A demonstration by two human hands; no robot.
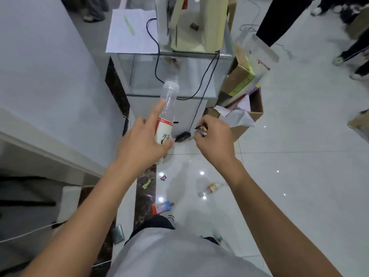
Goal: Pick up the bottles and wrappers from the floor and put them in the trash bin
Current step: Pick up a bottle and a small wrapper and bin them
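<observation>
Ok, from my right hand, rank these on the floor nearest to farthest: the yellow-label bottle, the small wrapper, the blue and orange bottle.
Measured from the right hand in the head view:
1. the yellow-label bottle, lying on the tiles just below that hand.
2. the small wrapper, off to the left, beside the dark floor strip.
3. the blue and orange bottle, lower left, close to the foot.

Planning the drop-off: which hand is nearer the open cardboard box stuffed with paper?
Right. The right hand, pinching a wrapper, is just left of the cardboard box; the left hand, gripping a clear bottle, is farther left, beyond it.
</observation>
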